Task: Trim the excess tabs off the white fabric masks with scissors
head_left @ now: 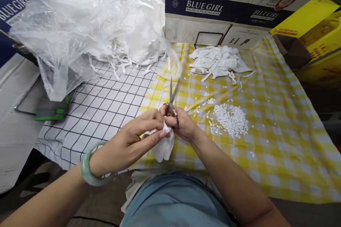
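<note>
My left hand [142,133], with a green bangle [89,165] on its wrist, pinches a small piece of white fabric [163,147] above the table's near edge. Close against it, my right hand [182,122] has its fingers around the handles of a pair of scissors [173,94]. The blades point away from me and stand slightly apart. The fingertips of both hands meet at the top of the fabric, and I cannot tell whether the right fingers also grip it. Part of the fabric is hidden behind the left fingers.
Small white clippings [231,120] lie in a heap on the yellow checked cloth [277,149]. Behind them is a pile of white fabric pieces [220,62]. A clear plastic bag [71,17] covers more white pieces at the left. A Blue Girl carton [197,25] stands at the back.
</note>
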The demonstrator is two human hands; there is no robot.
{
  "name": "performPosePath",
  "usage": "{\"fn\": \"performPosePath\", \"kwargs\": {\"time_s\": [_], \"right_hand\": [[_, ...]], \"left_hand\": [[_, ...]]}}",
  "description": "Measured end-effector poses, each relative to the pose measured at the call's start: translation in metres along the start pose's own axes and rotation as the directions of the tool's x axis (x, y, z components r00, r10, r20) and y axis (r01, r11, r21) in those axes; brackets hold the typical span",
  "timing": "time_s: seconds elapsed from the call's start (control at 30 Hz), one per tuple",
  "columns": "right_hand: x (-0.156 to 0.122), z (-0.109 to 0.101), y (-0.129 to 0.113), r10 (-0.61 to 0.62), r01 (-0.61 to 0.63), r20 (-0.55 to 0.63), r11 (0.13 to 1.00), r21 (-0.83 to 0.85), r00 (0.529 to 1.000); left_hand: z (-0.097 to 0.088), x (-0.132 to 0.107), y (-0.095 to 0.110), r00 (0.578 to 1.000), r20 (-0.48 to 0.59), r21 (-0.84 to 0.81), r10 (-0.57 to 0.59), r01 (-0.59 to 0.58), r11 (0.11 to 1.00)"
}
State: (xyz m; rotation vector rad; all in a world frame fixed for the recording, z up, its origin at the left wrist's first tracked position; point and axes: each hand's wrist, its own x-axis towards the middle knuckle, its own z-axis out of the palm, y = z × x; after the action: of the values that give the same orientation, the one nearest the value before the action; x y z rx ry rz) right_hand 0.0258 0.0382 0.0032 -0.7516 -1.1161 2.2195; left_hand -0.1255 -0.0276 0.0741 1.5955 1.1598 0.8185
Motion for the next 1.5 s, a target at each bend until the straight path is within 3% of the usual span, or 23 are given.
{"fn": "performPosePath", "kwargs": {"time_s": [0.1, 0.17, 0.23, 0.33, 0.4, 0.47, 0.57, 0.9, 1.33, 1.5], "right_hand": [[-0.003, -0.001, 0.013, 0.028, -0.027, -0.042, 0.999, 0.041, 0.999], [-0.012, -0.01, 0.013, -0.006, 0.001, -0.092, 0.999, -0.046, 0.996], [-0.027, -0.024, 0.006, -0.11, 0.058, -0.173, 0.958, -0.281, 0.979], [-0.058, -0.047, -0.012, -0.303, 0.047, -0.253, 0.721, -0.692, 0.919], [-0.076, -0.058, -0.021, -0.357, -0.007, -0.224, 0.518, -0.855, 0.907], [-0.09, -0.065, -0.023, -0.362, -0.029, -0.172, 0.368, -0.929, 0.916], [-0.101, -0.071, -0.021, -0.34, -0.054, -0.153, 0.282, -0.958, 0.928], [-0.104, -0.078, -0.02, -0.327, -0.045, -0.142, 0.286, -0.957, 0.934], [-0.102, -0.082, -0.016, -0.344, -0.021, -0.138, 0.323, -0.946, 0.929], [-0.106, -0.084, -0.016, -0.342, -0.022, -0.154, 0.36, -0.933, 0.927]], "left_hand": [[0.019, 0.013, -0.009, 0.972, -0.216, -0.06, 0.091, -0.106, 0.993], [0.034, 0.022, -0.02, 0.959, -0.283, -0.265, -0.002, -0.076, 0.961], [0.049, 0.03, -0.03, 0.944, -0.31, -0.438, -0.11, -0.039, 0.898], [0.071, 0.038, -0.037, 0.939, -0.307, -0.495, -0.156, -0.018, 0.869], [0.083, 0.042, -0.037, 0.946, -0.294, -0.464, -0.139, -0.014, 0.886], [0.093, 0.045, -0.036, 0.955, -0.276, -0.422, -0.111, -0.017, 0.906], [0.103, 0.049, -0.036, 0.968, -0.242, -0.361, -0.064, -0.029, 0.932], [0.113, 0.055, -0.045, 0.967, -0.243, -0.218, 0.07, -0.124, 0.968], [0.116, 0.059, -0.048, 0.968, -0.24, -0.178, 0.072, -0.117, 0.977], [0.118, 0.062, -0.049, 0.967, -0.213, -0.132, 0.142, -0.172, 0.976]]}}
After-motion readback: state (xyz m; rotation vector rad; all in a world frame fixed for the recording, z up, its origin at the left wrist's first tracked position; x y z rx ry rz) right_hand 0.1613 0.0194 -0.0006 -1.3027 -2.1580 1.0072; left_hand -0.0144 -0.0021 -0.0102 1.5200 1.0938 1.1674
